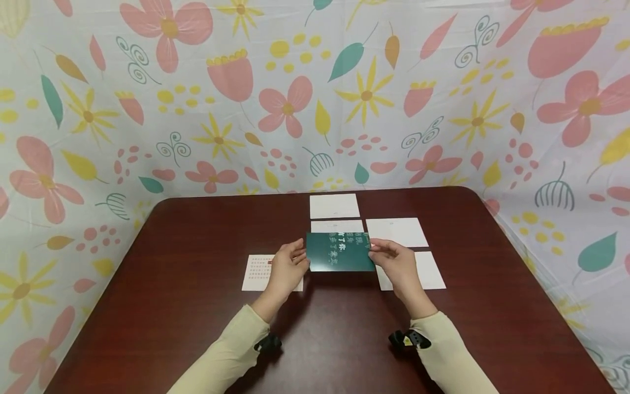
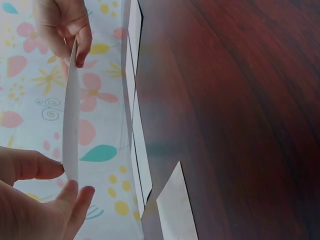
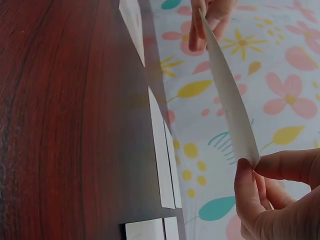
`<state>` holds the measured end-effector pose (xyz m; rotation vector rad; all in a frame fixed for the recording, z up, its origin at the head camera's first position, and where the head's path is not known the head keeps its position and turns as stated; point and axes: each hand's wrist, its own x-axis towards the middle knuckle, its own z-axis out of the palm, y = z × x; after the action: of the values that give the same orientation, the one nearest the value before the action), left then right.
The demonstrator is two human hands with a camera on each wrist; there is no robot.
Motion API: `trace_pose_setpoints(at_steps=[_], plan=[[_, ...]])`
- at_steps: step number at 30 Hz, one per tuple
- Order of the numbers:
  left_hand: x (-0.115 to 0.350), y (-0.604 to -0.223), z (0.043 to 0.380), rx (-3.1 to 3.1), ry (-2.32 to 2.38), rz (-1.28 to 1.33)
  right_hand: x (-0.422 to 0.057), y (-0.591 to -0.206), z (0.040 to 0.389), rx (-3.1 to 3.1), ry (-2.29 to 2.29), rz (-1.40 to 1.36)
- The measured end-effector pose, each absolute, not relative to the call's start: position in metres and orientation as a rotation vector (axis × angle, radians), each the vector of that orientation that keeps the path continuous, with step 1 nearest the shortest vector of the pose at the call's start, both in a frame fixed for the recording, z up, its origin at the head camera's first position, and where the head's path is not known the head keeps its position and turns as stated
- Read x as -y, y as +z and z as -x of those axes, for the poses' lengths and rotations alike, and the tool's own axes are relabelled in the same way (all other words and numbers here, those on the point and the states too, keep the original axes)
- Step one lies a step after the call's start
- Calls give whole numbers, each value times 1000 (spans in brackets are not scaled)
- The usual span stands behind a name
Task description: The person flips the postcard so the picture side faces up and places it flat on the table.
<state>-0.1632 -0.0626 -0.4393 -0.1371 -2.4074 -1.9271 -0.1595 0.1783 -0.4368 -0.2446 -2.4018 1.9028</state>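
Note:
A dark green card [image 1: 339, 254] with pale handwritten-style characters is held up above the table, its white back [image 2: 71, 115] turned toward the wrist cameras. My left hand [image 1: 287, 267] pinches its left edge between thumb and fingers. At the opposite edge, my right hand [image 1: 397, 265] pinches it the same way. The card bows slightly in the right wrist view. Under my left hand lies a white card with red print [image 1: 257, 273], partly covered by the hand. A white card [image 1: 430, 271] lies beneath my right hand, also partly covered.
Behind the held card lie more white cards: one at the back [image 1: 334, 206], one half hidden in the middle [image 1: 337, 225], and one to the right [image 1: 397, 232]. They rest on a dark red-brown table [image 1: 339, 339]. A flower-patterned cloth [image 1: 295, 148] hangs behind it.

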Motion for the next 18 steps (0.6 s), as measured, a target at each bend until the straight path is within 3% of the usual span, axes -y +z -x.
trace_pose_setpoints(at_steps=[18], plan=[[64,-449,171,2775,-1662,182,-180,-446,163,2604,1763,213]])
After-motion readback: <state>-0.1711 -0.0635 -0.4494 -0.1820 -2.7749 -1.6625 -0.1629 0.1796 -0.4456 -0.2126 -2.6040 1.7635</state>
